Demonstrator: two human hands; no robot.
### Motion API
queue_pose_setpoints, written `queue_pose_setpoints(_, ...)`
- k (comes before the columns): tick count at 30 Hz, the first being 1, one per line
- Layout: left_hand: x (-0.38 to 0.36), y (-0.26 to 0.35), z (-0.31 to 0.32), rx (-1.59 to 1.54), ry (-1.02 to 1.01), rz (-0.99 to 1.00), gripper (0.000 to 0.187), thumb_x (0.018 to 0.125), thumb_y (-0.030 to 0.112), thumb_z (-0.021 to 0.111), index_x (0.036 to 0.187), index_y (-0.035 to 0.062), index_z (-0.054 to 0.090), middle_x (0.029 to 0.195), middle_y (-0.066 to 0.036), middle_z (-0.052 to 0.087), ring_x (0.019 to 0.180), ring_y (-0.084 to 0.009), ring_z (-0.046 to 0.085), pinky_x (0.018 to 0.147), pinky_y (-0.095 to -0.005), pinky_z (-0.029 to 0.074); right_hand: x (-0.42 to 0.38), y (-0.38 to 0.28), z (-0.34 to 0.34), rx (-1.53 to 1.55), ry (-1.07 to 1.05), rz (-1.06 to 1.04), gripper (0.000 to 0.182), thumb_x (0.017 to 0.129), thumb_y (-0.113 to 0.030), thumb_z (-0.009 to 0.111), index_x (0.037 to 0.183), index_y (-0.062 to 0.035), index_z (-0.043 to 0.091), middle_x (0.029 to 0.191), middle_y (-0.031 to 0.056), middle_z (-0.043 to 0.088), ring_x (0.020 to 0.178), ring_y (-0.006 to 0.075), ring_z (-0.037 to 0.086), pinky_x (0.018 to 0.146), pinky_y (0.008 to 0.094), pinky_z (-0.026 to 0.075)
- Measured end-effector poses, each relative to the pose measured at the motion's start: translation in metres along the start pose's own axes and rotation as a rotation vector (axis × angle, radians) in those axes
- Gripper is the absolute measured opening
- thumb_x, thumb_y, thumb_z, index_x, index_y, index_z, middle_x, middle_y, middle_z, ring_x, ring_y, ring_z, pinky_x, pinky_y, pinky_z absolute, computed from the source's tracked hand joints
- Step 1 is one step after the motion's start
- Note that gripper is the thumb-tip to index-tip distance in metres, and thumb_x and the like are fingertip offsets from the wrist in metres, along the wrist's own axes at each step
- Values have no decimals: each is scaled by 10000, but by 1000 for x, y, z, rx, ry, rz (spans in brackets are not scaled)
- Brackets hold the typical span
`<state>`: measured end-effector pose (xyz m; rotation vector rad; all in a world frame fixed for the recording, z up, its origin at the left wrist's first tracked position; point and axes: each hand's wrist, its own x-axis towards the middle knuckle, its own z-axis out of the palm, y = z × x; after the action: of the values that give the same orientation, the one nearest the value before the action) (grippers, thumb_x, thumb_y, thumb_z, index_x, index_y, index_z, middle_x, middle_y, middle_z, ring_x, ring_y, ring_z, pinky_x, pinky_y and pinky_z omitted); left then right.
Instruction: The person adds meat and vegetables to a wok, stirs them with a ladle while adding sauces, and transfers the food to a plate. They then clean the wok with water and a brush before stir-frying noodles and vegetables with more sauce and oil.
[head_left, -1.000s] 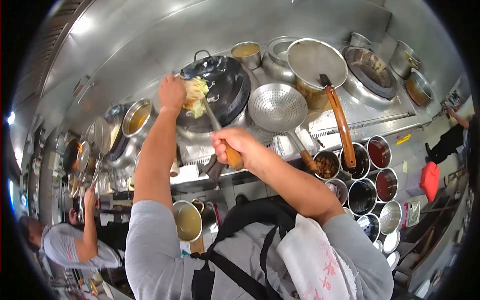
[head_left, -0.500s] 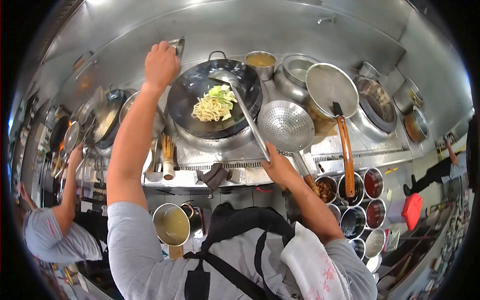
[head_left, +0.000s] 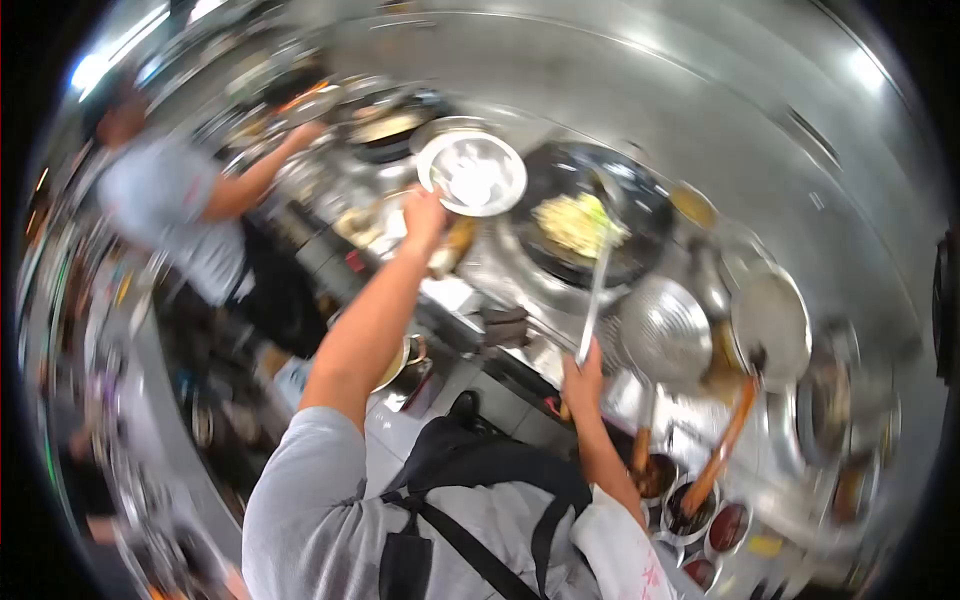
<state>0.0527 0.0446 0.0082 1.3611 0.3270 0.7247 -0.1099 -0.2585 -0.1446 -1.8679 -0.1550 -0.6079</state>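
Observation:
My left hand (head_left: 424, 216) is closed on the rim of a shiny metal bowl (head_left: 472, 174), held left of the wok with its bright inside facing up. In my right hand (head_left: 582, 382) is the long handle of a ladle (head_left: 597, 300), fingers wrapped round it. The ladle's head rests inside the black wok (head_left: 645, 240), beside pale noodles (head_left: 568, 222) with some green leaf. A perforated strainer (head_left: 665, 330) lies just right of the ladle handle. Motion blurs much of the view.
A fine-mesh sieve (head_left: 770, 325) with a wooden handle sits at the right, above sauce pots (head_left: 728, 527). Soup stands in a pot (head_left: 693, 205) behind the wok. At the left a co-worker (head_left: 175, 190) reaches over another wok. A dark cloth (head_left: 505, 327) hangs at the stove's front edge.
The view has swung to the left. My left hand has brought the tilted metal bowl from the wok's far left rim back toward me, its inside now visible. The right hand keeps the ladle in the wok.

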Motion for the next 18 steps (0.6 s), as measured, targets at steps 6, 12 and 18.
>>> queue_pose_setpoints(6,-117,24,-203,-289,177,-227,138,878,88,587,785,84,485,796,-23,572,711,-138,604,610,-342,554,-54,-4,-8,386,-223,725,531,877,-73,534,1346,-95,288,653,49,494,416,103,426,343,261,354)
queue_pose_setpoints(12,-168,41,-350,-340,509,-121,67,881,97,584,883,68,524,896,-74,633,797,-170,633,690,-374,571,-49,-15,-16,322,-318,836,543,878,-83,515,1373,-147,301,572,23,417,385,108,409,335,267,353)
queue_pose_setpoints(18,-195,59,-437,-211,755,-139,40,866,67,586,854,59,549,847,-73,630,786,-159,618,722,-333,514,-36,8,-13,210,-291,901,561,898,-122,506,1401,-232,283,534,35,409,372,134,417,325,295,351)
